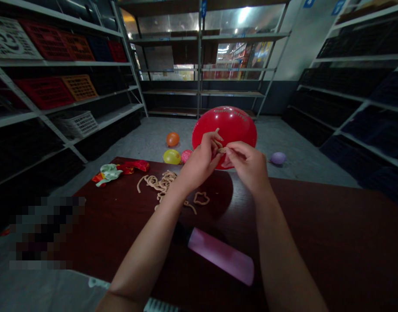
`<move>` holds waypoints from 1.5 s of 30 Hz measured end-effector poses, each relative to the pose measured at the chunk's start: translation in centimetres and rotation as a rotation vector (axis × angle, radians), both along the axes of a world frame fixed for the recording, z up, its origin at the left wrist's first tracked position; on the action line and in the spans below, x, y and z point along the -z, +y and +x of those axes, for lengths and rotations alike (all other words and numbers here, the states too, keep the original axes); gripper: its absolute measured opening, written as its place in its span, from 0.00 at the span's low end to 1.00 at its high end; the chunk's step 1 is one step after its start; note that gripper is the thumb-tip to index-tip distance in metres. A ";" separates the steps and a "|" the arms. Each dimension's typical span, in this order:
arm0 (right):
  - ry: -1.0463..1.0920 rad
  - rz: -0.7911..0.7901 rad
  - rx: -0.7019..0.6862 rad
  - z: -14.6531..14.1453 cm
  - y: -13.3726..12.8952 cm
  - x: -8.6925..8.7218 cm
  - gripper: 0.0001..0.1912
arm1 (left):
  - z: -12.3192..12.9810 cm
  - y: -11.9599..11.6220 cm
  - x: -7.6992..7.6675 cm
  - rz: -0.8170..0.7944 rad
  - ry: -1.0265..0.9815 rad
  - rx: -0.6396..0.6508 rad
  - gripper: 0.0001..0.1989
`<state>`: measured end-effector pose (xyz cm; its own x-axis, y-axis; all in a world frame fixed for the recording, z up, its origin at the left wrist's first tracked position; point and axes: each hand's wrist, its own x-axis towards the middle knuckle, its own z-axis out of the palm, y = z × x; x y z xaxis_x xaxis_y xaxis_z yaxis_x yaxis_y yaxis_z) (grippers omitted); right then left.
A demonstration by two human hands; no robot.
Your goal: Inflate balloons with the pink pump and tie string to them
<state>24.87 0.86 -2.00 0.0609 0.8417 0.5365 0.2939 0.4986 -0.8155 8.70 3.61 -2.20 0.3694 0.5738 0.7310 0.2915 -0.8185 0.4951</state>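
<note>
A big inflated red balloon (225, 123) with lettering near its top is just beyond both hands, above the far table edge. My left hand (205, 156) is closed, its fingers curled round a tan cord (217, 131) whose end sticks up above them. My right hand (247, 162) pinches the same cord, its fingertips meeting those of the left. The balloon's neck is hidden behind the fingers. Nearer on the table lie a tangled pile of tan cords (163, 182) and a separate tan loop (201, 198).
A pink cylindrical bottle (221, 255) lies on the dark table (319, 229) between my forearms. Limp balloons (111, 173) rest at the table's far left. Orange (173, 139), yellow (171, 157) and purple (278, 158) balloons are on the floor. Shelves with crates (44, 41) stand around.
</note>
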 end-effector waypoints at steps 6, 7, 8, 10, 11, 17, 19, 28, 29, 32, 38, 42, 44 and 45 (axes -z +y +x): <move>0.315 -0.137 -0.149 -0.5 0.3 0.3 0.13 | -0.5 -0.5 -0.9 0.064 0.044 -0.089 0.05; 0.335 -0.145 -0.157 -0.5 0.3 0.3 0.13 | -0.5 -0.6 -1.0 0.066 0.040 -0.092 0.04; 0.345 -0.154 -0.164 -0.6 0.3 0.4 0.13 | -0.5 -0.6 -1.1 0.066 0.034 -0.089 0.04; 0.353 -0.167 -0.175 -0.7 0.3 0.4 0.14 | -0.4 -0.7 -1.1 0.059 0.011 -0.072 0.04; 0.357 -0.171 -0.177 -0.8 0.3 0.4 0.14 | -0.4 -0.7 -1.1 0.051 -0.007 -0.069 0.04; 0.278 -0.182 -0.131 -2.0 -0.1 0.2 0.17 | 0.2 -0.2 -0.6 -0.134 -0.312 -0.146 0.06; 0.190 -0.155 -0.089 -2.6 -0.2 0.2 0.18 | 0.4 0.2 -0.5 -0.236 -0.437 -0.127 0.06; -0.345 0.136 0.273 -3.6 -1.2 -0.1 0.11 | 0.5 0.3 -0.8 -0.653 -0.772 -0.012 0.15; -0.395 0.161 0.294 -3.7 -1.3 -0.2 0.11 | 0.4 0.4 -0.8 -0.687 -0.804 -0.006 0.16; -0.519 0.229 0.326 -4.1 -1.5 -0.3 0.12 | -0.5 1.0 -0.9 -0.754 -0.906 0.013 0.18; -0.593 0.260 0.328 -4.5 -1.6 -0.3 0.10 | -1.2 1.9 -0.6 -0.799 -0.899 0.018 0.23; -0.426 0.179 0.262 -4.0 -1.3 -0.3 0.10 | 0.4 1.1 -0.5 -0.660 -0.899 -0.023 0.19; -0.280 0.139 0.232 -3.8 -1.1 -0.2 0.11 | 1.1 0.6 -0.6 -0.566 -0.851 -0.025 0.14; -0.213 0.123 0.220 -3.7 -1.0 -0.2 0.11 | 1.3 0.5 -0.6 -0.526 -0.812 -0.026 0.11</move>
<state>21.20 -0.12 -1.80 0.1098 0.7488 0.6537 0.5632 0.4950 -0.6616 10.04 4.06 -1.59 -0.1521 0.9014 0.4054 -0.2864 -0.4328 0.8548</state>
